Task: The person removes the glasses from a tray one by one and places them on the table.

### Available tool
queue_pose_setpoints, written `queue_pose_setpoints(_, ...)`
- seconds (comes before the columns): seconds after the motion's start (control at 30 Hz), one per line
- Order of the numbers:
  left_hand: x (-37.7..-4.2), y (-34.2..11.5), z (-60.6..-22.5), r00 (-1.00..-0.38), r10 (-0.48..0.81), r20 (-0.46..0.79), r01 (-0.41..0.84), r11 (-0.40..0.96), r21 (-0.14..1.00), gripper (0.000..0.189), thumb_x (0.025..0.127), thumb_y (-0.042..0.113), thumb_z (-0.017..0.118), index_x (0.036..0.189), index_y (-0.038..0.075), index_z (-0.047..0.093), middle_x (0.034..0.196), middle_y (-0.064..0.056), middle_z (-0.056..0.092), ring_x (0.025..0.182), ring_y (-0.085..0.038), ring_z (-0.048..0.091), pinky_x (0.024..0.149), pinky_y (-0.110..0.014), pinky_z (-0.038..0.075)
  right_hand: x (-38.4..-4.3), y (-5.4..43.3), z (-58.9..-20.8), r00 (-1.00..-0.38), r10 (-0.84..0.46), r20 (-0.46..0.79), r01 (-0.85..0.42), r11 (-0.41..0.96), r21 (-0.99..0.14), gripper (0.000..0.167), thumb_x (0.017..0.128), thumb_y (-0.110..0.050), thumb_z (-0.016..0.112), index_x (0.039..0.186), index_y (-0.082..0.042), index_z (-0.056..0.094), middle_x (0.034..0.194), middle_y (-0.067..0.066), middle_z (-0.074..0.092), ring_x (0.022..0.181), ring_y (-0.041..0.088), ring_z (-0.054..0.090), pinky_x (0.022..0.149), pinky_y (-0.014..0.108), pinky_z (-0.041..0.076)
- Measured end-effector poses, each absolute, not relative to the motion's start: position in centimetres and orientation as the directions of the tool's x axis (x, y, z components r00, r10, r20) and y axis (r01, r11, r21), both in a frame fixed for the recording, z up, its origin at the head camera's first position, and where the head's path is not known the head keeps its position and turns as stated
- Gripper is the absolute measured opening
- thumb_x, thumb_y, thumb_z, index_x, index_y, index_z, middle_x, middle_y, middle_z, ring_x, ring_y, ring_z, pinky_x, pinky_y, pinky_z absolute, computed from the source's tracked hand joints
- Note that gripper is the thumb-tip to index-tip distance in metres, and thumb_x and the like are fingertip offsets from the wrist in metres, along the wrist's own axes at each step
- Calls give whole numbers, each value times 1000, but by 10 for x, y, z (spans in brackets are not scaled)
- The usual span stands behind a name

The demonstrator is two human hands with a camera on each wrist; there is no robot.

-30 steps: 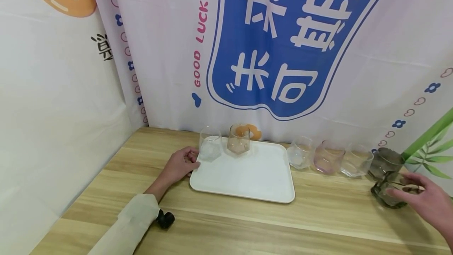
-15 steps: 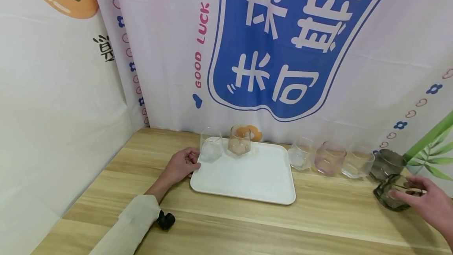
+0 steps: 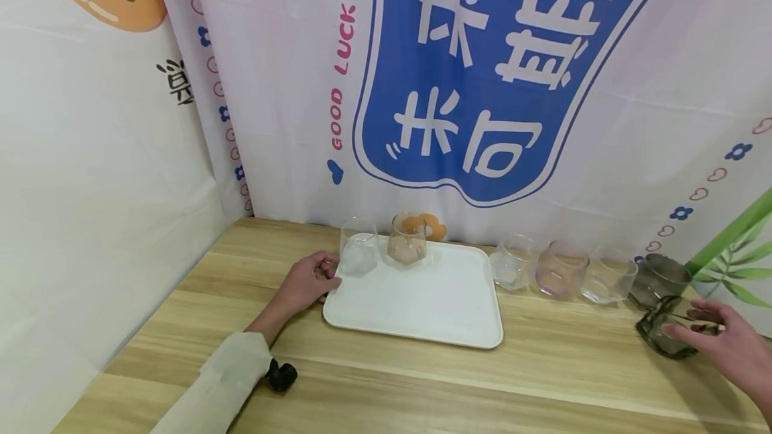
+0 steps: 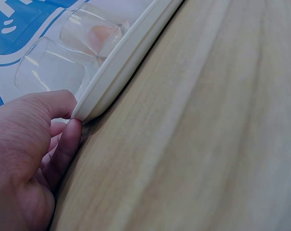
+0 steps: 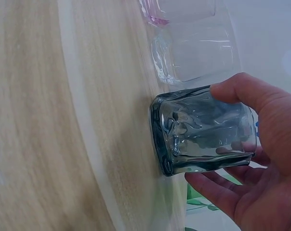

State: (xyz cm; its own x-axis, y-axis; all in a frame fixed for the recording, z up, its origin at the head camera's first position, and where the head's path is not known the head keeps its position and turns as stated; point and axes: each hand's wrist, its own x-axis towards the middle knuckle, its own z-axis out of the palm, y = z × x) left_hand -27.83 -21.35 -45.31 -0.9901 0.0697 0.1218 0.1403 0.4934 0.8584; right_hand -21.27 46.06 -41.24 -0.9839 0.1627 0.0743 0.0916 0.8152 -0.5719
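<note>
My left hand [image 3: 307,280] pinches the left edge of a white tray [image 3: 416,307]; in the left wrist view its thumb lies over the rim [image 4: 107,79], a finger under it. At the tray's back left stand a clear glass [image 3: 358,246] and an amber-tinted glass [image 3: 407,240]. At the far right my right hand [image 3: 732,337] holds a dark smoky glass [image 5: 203,130], thumb on one side and fingers on the other. Behind it in the head view is another dark glass [image 3: 659,280].
Right of the tray stand a clear glass [image 3: 514,261], a pink-tinted glass [image 3: 561,270] and another clear glass [image 3: 609,274] in a row. A printed cloth [image 3: 289,86] hangs behind the wooden table [image 3: 386,380]. Green leaves [image 3: 736,266] are at the right edge.
My right hand and the dark glass have shifted slightly right and towards me, away from the dark glass behind. My left hand stays on the tray's edge.
</note>
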Motion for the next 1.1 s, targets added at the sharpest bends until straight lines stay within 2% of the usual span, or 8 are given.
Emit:
queue_pose_setpoints(0.2,-279,-213,-453,-991,70,116,135,489,862,37,90,1,76,125,-1,64,94,-10,63,71,-19,61,53,-32,58,-211,461,-413,-987,147,72,78,810,-581,94,101,-33,69,145,27,11,133,50,27,114,64,36,77,65,50)
queue_pose_setpoints(0.53,-279,-214,-454,-989,78,122,145,481,865,37,90,2,75,126,-1,63,94,-9,63,71,-19,60,53,-33,58,-213,457,-410,-968,150,201,7,818,-576,93,97,-26,74,148,23,13,136,56,24,118,72,29,88,80,36)
queue_pose_setpoints(0.77,-279,-214,-454,-989,75,130,150,484,862,37,91,1,75,126,-1,64,94,-9,63,69,-18,60,53,-32,58,-207,438,-394,-901,158,404,-95,838,-538,76,91,-10,77,142,24,32,134,52,35,119,66,34,108,75,24)
queue_pose_setpoints(0.9,-278,-214,-452,-987,78,139,159,481,862,36,91,0,74,125,-3,63,94,-10,62,68,-17,59,52,-32,57,-204,420,-381,-900,108,423,-145,840,-523,69,95,-9,74,142,22,35,136,49,37,120,66,36,113,71,20)
queue_pose_setpoints(0.93,-278,-214,-452,-987,78,140,160,481,862,36,91,0,74,125,-3,63,94,-10,62,68,-17,59,52,-32,57,-203,414,-379,-903,99,418,-150,840,-522,68,96,-11,73,143,21,35,138,48,38,121,65,37,115,68,21)
queue_pose_setpoints(1.0,-278,-214,-452,-987,77,138,159,480,863,36,91,0,74,125,-3,63,94,-10,62,69,-17,59,52,-32,57,-202,403,-374,-912,79,403,-157,839,-521,65,99,-14,70,144,19,37,139,45,39,121,63,38,119,45,30)
queue_pose_setpoints(1.07,-278,-215,-452,-987,79,137,158,478,864,36,91,0,74,125,-3,63,94,-10,62,69,-17,59,52,-32,58,-201,392,-370,-919,51,391,-177,832,-525,64,100,-17,70,145,16,38,139,41,42,120,59,41,109,17,38)
queue_pose_setpoints(1.1,-278,-215,-453,-988,79,136,157,477,865,37,91,0,74,126,-3,63,94,-10,62,69,-17,59,52,-32,58,-201,387,-369,-921,38,387,-188,828,-529,63,100,-18,70,145,14,40,138,39,44,120,48,48,98,7,38)
